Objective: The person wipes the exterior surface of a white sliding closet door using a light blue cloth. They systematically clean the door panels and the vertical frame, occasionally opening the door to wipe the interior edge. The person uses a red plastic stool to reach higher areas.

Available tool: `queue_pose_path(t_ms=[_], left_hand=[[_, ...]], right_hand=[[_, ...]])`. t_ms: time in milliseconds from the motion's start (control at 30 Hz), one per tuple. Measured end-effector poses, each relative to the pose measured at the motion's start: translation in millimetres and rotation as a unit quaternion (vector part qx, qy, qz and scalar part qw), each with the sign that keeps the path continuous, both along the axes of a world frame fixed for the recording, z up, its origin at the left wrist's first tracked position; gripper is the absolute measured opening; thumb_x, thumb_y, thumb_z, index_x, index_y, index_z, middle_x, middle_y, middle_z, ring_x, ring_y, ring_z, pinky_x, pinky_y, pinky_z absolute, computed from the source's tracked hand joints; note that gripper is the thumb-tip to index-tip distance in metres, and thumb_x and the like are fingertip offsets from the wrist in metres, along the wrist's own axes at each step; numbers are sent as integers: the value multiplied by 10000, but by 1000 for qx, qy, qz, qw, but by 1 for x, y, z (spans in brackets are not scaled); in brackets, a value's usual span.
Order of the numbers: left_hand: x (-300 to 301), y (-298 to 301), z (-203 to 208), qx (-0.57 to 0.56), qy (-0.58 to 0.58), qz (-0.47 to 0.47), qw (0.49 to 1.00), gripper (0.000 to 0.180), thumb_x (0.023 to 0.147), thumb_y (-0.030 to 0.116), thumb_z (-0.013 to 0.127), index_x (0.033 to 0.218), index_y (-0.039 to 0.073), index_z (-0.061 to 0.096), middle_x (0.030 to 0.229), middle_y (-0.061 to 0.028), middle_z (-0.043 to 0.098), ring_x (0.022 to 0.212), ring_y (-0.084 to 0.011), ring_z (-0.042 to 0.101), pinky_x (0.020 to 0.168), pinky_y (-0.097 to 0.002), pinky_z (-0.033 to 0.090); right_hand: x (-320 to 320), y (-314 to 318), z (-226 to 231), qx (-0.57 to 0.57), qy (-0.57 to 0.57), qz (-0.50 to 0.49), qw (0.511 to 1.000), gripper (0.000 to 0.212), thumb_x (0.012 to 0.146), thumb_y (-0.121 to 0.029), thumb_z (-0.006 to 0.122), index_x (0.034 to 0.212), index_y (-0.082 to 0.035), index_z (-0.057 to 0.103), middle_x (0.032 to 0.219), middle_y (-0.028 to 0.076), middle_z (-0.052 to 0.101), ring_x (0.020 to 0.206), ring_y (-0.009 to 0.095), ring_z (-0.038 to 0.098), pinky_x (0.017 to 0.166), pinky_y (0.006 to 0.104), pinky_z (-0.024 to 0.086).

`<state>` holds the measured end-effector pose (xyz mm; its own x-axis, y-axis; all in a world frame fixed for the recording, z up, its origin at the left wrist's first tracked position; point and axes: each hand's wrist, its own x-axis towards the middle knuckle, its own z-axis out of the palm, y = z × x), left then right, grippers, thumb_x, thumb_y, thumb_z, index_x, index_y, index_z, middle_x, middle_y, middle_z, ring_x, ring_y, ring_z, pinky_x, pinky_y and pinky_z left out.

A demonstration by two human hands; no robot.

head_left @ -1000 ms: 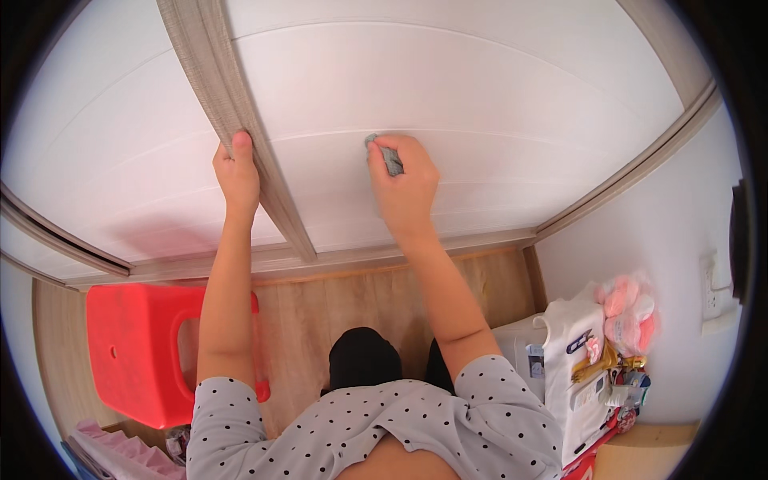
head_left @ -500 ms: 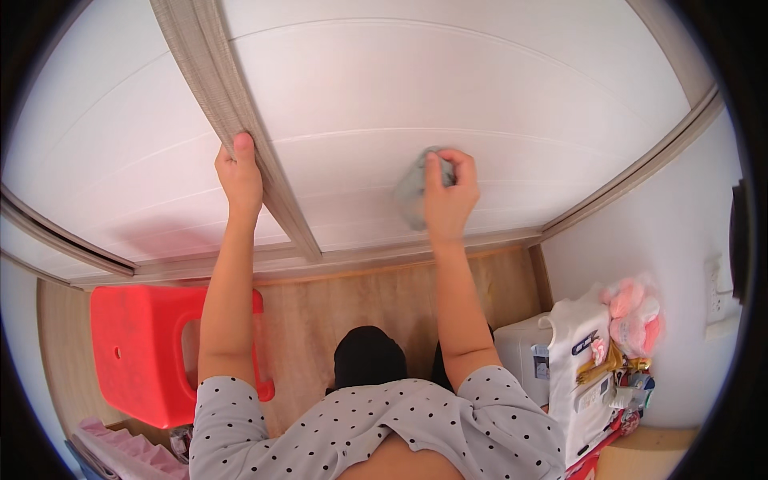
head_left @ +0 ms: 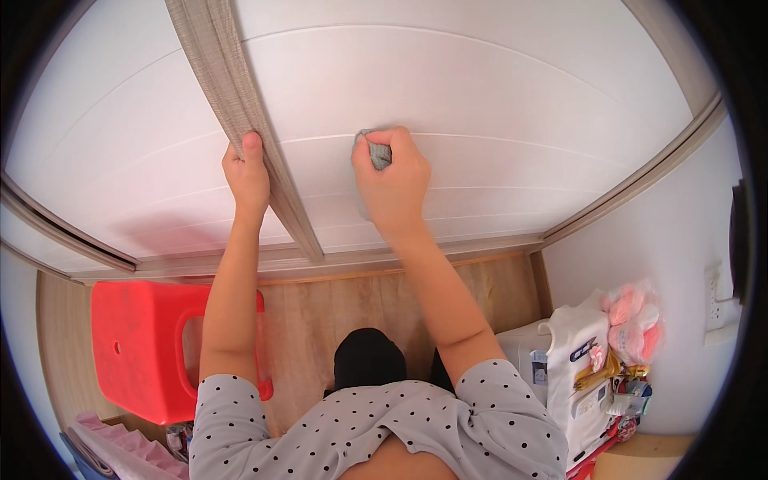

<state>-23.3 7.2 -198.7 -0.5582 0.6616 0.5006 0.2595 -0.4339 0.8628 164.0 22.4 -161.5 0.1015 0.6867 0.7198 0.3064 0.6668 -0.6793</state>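
My left hand (head_left: 246, 174) grips the wood-toned edge frame (head_left: 212, 68) of a sliding wardrobe door, thumb on its face. To the right of it, my right hand (head_left: 394, 178) is closed on a grey-green cloth (head_left: 379, 155), bunched against the white door panel (head_left: 480, 88). Most of the cloth is hidden behind the fingers and palm. Thin horizontal grooves run across the panel, one of them level with the cloth.
A red plastic stool (head_left: 140, 352) stands on the wooden floor (head_left: 320, 308) at left. On the right, a white cover (head_left: 572, 384) with small items lies over a cabinet, a pink bag (head_left: 636, 320) beside it. A socket (head_left: 714, 300) sits on the right wall.
My right hand has moved left across the panel with the cloth, nearer the door frame. My left hand keeps its grip and has shifted slightly right in view.
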Motion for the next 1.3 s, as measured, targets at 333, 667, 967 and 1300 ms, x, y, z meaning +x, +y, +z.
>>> queue_pose_path(t_ms=[333,667,967,1300], left_hand=[[11,-2,10,47,-40,9,998,567,820,547,531,849,-19,549,779,-6,524,744,-101,446,686,-252,386],[7,-2,10,39,-40,-7,998,543,813,540,550,817,-3,544,748,5,508,722,-88,429,662,-239,377],[10,-6,13,30,-53,-22,998,519,809,529,565,807,10,545,724,17,496,689,-84,421,629,-233,370],[7,-5,11,-4,-53,-54,997,549,829,518,541,891,-28,560,824,-27,539,777,-115,460,711,-256,387]], right_hand=[[36,4,-8,-168,152,45,973,133,775,-111,634,810,1,569,657,16,552,578,85,467,518,252,384],[22,-1,5,-307,274,117,904,200,768,-170,655,804,17,592,629,-7,531,558,62,431,511,229,358],[17,8,6,-369,256,163,879,299,783,-224,584,575,-16,536,525,-38,423,506,70,355,461,259,306],[-54,-13,9,-289,32,178,940,263,767,-209,598,568,-38,596,525,-29,467,508,76,405,461,269,358]])
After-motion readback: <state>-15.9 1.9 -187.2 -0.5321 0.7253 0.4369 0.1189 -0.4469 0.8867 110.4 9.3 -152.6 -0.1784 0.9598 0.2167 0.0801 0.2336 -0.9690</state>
